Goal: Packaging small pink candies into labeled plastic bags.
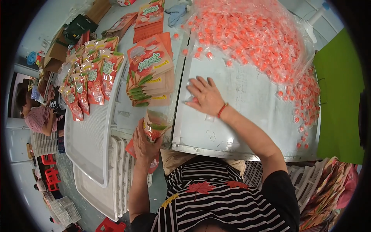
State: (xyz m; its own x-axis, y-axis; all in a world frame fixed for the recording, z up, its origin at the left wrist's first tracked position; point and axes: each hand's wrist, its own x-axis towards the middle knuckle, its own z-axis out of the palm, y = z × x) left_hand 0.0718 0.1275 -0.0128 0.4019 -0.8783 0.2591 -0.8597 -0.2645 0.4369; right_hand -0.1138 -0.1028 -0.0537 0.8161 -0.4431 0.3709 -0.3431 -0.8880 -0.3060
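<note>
My left hand (143,146) is closed around a red and cream printed pouch (155,127) with green leaf shapes at its top, held upright by the table's front edge. The pouch's mouth looks spread apart. My right hand (205,97) lies low over the white tabletop (239,116), palm down with fingers apart. Part of a pink wrapped candy (194,100) shows beside its thumb; what lies beneath the palm is hidden. A fanned stack of flat pouches (150,58) rests beyond my left hand. At the far right spreads a large heap of pink wrapped candies (247,34).
Filled pouches (92,73) lie on a white mesh tray (87,133) at left, above stacked trays (119,174). More flat pouches (148,19) and a blue cloth (177,14) sit at the back. A green panel (340,96) borders the right side. Another person (40,116) sits far left.
</note>
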